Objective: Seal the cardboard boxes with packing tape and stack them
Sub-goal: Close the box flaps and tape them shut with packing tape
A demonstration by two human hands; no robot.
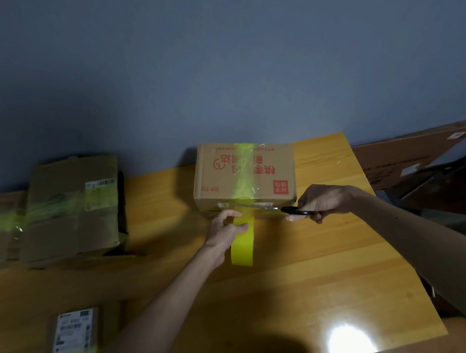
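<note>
A yellow wooden table [313, 269] filled the lower view, with a taped brown box [72, 211] at ten o'clock and a printed cardboard box [272, 167], striped with yellow tape, near centre. Just below it at six o'clock, the left hand [225, 229] gripped a yellow tape roll [243, 248]. At three o'clock, the right hand [325, 202] held closed around black-handled scissors [272, 208], blades lying against the tape strip.
</note>
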